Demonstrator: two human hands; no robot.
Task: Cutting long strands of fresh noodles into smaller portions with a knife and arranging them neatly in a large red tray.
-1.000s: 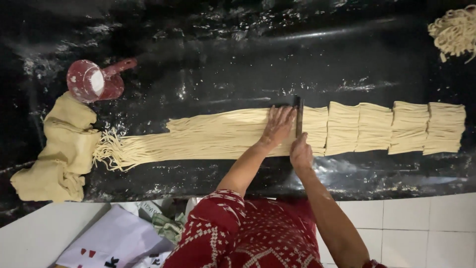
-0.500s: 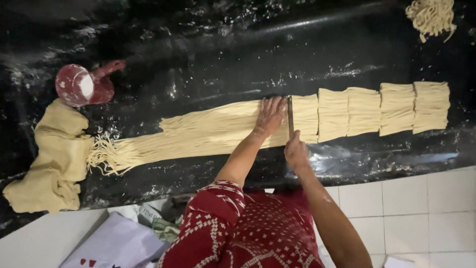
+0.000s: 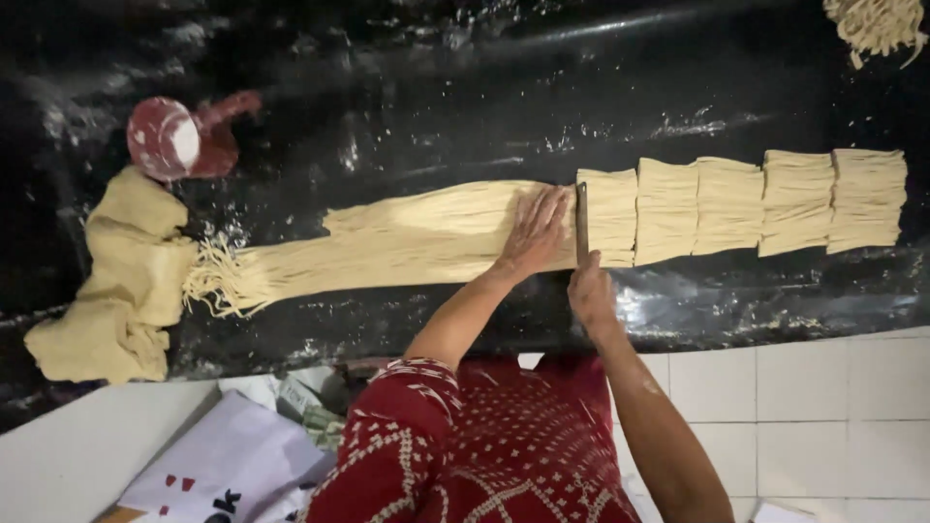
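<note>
- Table [image 3: 407, 87]: one, black and flour-dusted. Judgement: loose flour could let the strands slide under the blade.
- Uncut noodle band [image 3: 387, 247]: one, lying flat across the table centre, running from 9 o'clock toward the knife. Judgement: if it shifts, the next portion comes out uneven.
- Folded dough sheet [image 3: 116, 291]: one, at 9 o'clock, touching the band's frayed end.
- Cut noodle portions [image 3: 727, 205]: five, in a row toward 3 o'clock.
- Loose noodle heap [image 3: 882, 24]: one, at 1 o'clock.
- Red scoop [image 3: 179, 140]: one, at 10 o'clock.
- Left hand [image 3: 535, 230]: fingers spread flat on the band, just beside the blade. Judgement: fingertips risk a cut.
- Right hand [image 3: 591, 295]: fingers closed on the knife [image 3: 581, 223] handle.
</note>
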